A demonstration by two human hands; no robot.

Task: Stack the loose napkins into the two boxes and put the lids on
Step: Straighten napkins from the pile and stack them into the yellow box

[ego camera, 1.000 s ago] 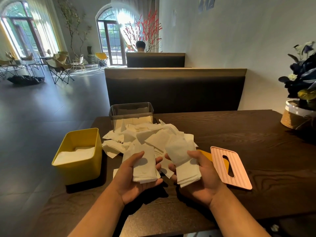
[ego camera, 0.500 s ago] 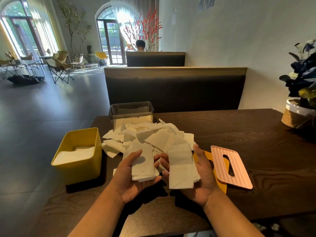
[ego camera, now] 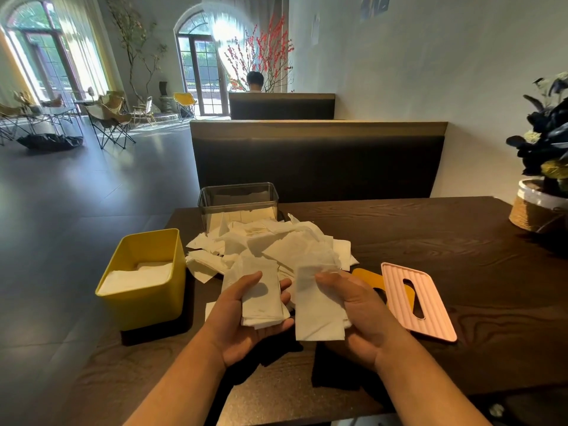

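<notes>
Head view, lower centre: the right hand (ego camera: 359, 305), flat under its napkin (ego camera: 316, 312) half a second ago, is now curled over the sheet's top edge. A small stack (ego camera: 261, 296) is held under the thumb of the left hand (ego camera: 246, 324) just beside it. The loose pile (ego camera: 276, 244) at mid-frame is still large, the yellow box (ego camera: 144, 293) at left is part-filled, and the pink lid (ego camera: 421, 302) lies off at right, so stacking is judged far from finished.

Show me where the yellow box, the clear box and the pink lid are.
yellow box (ego camera: 144, 309), head view, on its near outer wall.
clear box (ego camera: 238, 204), head view, on its front wall.
pink lid (ego camera: 436, 312), head view, on the ribbed top, right of the slot.
</notes>
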